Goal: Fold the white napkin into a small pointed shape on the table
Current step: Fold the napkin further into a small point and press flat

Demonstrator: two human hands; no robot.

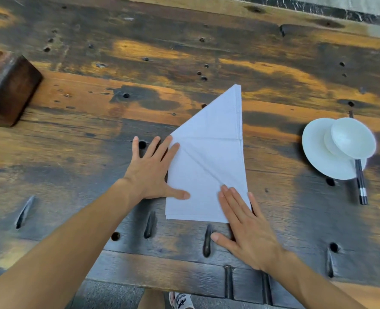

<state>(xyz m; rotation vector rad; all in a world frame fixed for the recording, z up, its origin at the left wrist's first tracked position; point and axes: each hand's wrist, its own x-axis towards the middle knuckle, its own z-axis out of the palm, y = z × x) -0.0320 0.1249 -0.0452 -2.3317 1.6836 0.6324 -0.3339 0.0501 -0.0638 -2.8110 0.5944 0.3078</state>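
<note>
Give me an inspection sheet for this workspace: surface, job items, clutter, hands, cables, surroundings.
Surface: worn wooden table, dark stains, many holes and slots.
Job's things: white napkin lies flat, folded to a pointed shape, tip away from the person, creases visible.
Clutter: white plate at right carrying a small white bowl; dark chopsticks lie across the plate's rim; dark wooden block at far left.
Hands: left hand flat, spread on the napkin's left edge; right hand flat on its near right corner.
Cables: nothing seen.
Surroundings: grey floor below the table edge; a patterned shoe.
</note>
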